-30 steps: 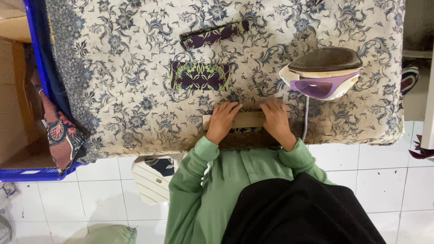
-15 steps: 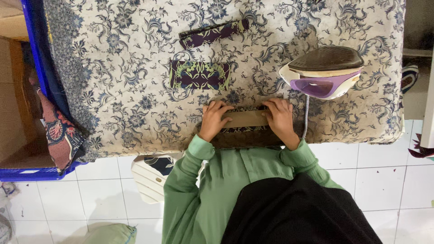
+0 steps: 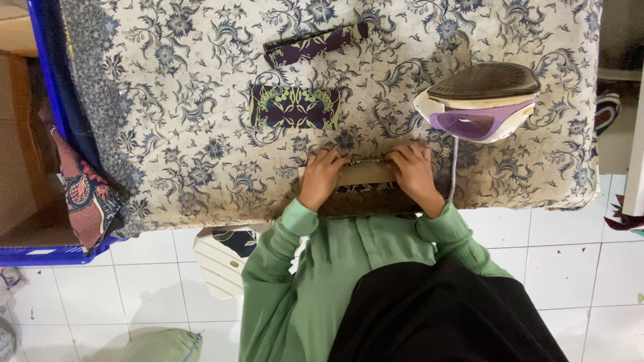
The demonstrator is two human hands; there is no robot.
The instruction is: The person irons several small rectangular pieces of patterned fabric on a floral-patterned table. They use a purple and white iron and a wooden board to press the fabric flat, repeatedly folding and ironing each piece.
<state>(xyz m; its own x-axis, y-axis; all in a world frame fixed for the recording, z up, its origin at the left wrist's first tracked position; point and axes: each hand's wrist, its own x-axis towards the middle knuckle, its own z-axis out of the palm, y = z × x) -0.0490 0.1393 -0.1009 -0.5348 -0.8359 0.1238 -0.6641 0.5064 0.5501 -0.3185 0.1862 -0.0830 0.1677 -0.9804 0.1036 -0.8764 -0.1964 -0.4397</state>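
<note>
Counter [image 3: 201, 167] padded with a cream cloth printed in blue flowers fills the upper frame; white tiled floor [image 3: 570, 255] below it.

Purple-and-white electric iron [image 3: 479, 100] stands tipped on its heel at right of centre, soleplate up, cord dropping toward the counter edge. Heavy and possibly hot; the handle is the only place to take it.

Folded dark purple fabric panel with green scroll print [image 3: 295, 107] lies flat mid-counter; a narrower folded strip of the same cloth [image 3: 315, 43] sits above it, apart.

Flat tan strip, likely card [image 3: 362, 174], lies over dark patterned cloth [image 3: 365, 200] at the near edge, bottom centre. Light and stiff-looking; the cloth is soft, limp, best held at its folded edges.

Left hand [image 3: 323, 175] and right hand [image 3: 412, 171] press palms down, fingers curled over the strip's ends, gripping nothing closed.
</note>
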